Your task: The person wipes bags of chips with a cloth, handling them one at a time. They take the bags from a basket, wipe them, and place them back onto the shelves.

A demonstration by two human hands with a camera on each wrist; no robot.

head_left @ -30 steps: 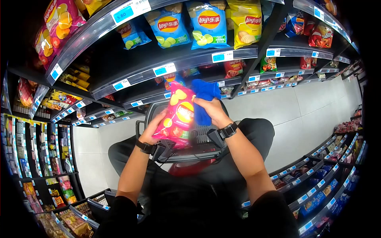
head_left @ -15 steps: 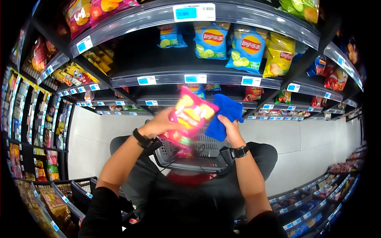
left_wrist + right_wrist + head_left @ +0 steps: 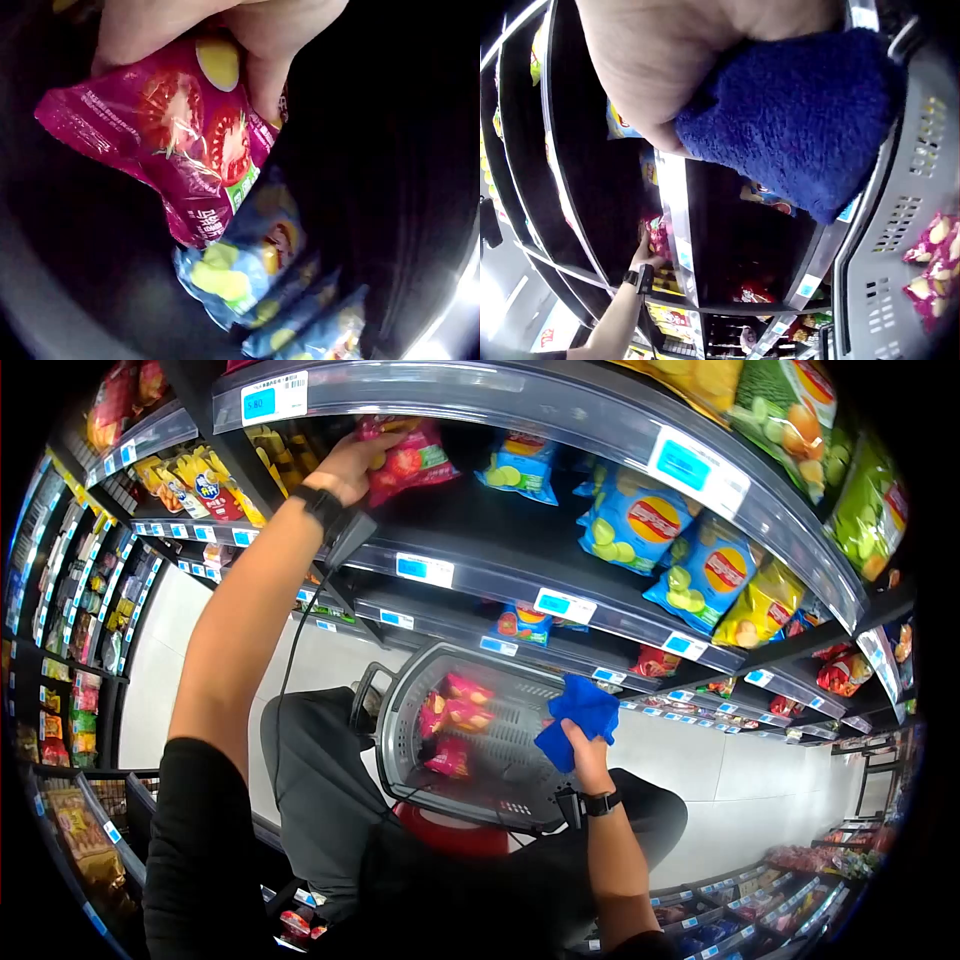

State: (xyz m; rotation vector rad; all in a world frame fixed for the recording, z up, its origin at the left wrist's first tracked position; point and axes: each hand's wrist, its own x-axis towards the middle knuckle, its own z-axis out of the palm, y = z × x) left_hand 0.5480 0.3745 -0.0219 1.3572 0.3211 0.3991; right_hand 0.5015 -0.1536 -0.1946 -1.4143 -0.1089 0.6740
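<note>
At the left end of the middle shelf, my left hand [image 3: 348,468] grips a pink chip bag [image 3: 410,458]. In the left wrist view the fingers [image 3: 266,45] lie over the top of that bag [image 3: 180,127], with blue chip bags [image 3: 240,270] beyond it. My right hand [image 3: 588,752] holds a blue cloth [image 3: 578,720] above the right side of a grey basket [image 3: 400,705]. The cloth [image 3: 795,112] hangs from the right hand [image 3: 697,60] in the right wrist view. Several pink bags [image 3: 466,702] lie at the basket's left side.
Blue bags [image 3: 640,520] and a yellow bag [image 3: 762,605] stand right of the left hand on the same shelf. The upper shelf's edge [image 3: 560,415] runs above. The person's knees flank the basket, and a red object [image 3: 455,835] sits below it.
My left hand has moved from over the basket up and left into the shelf, carrying the pink bag. The right hand with the cloth has moved slightly down, and the view has shifted.
</note>
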